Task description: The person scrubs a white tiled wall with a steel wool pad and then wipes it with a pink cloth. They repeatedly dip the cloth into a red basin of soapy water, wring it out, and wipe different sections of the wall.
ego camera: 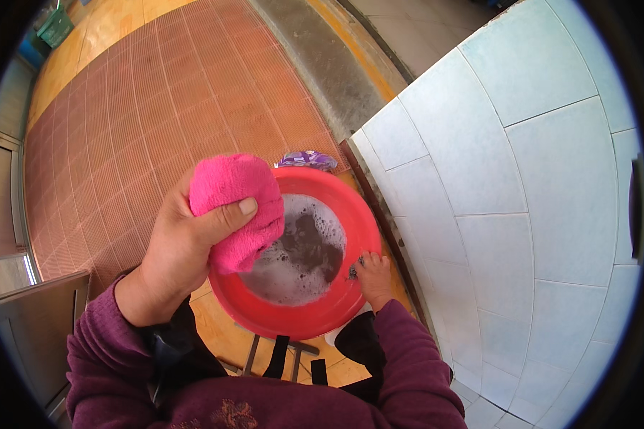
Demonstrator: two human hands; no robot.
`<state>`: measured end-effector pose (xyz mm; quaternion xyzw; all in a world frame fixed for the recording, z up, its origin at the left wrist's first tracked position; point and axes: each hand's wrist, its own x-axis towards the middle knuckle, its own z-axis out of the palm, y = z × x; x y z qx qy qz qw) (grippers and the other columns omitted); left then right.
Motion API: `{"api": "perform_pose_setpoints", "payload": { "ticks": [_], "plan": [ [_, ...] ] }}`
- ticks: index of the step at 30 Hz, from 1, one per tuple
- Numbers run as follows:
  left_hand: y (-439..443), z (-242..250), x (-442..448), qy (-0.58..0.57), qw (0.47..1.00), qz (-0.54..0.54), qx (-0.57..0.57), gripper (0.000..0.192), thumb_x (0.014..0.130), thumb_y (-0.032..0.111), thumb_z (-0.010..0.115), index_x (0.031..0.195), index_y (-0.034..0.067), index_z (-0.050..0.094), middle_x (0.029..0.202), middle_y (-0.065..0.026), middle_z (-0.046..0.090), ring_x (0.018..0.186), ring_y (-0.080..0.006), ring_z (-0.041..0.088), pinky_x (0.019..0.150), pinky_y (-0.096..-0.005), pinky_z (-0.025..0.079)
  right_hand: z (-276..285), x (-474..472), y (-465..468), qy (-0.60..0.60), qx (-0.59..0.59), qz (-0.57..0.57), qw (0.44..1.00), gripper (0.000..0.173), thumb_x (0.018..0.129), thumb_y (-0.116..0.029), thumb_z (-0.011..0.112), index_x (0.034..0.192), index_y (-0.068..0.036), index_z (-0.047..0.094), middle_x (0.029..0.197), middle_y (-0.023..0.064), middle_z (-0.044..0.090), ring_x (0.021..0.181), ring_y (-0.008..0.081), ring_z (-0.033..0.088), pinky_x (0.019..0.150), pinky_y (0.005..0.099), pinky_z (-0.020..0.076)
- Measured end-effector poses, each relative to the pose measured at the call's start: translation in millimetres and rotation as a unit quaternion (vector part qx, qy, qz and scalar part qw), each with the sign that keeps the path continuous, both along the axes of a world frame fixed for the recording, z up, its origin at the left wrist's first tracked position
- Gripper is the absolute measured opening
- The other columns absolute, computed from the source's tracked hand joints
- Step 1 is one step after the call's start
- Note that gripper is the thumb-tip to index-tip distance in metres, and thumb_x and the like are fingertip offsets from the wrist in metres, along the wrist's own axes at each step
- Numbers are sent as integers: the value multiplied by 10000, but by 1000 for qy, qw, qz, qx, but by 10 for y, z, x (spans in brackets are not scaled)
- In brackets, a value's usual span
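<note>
My left hand [190,236] is closed around a bunched pink cloth [239,185], thumb across its front. It is raised over the left side of a red plastic basin [295,322]. Murky grey water with white suds [311,241] lies in the basin. At the basin's right inner wall, my right hand [374,273] has its fingers on a small dark scouring pad [356,267], which looks like steel wool. The fingers partly cover the pad.
A purple plastic packet [307,159] lies just beyond the basin on a reddish-brown floor mat [182,96]. A pale blue tiled wall [494,198] rises close on the right. Metal stool legs [251,355] show below the basin. A green basket [55,27] stands far left.
</note>
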<state>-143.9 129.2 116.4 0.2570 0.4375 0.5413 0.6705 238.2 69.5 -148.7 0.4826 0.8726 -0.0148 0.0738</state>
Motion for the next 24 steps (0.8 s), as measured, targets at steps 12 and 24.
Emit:
{"api": "perform_pose_setpoints", "payload": {
  "ticks": [12,24],
  "plan": [
    [21,0,21,-1,1000,-10,-6,373,861,16,690,1208,5,554,1077,-79,648,967,-177,650,862,-329,551,-139,-64,10,-67,-11,49,996,182,792,-166,571,892,-76,693,1043,61,574,1016,244,512,849,414,398],
    [42,103,-106,28,997,4,-70,536,770,111,726,1227,-41,489,1062,-87,600,980,-180,602,880,-314,499,261,-136,1125,134,24,-40,990,215,778,-96,651,985,-42,636,1063,105,557,967,318,532,811,445,438]
  ]
}}
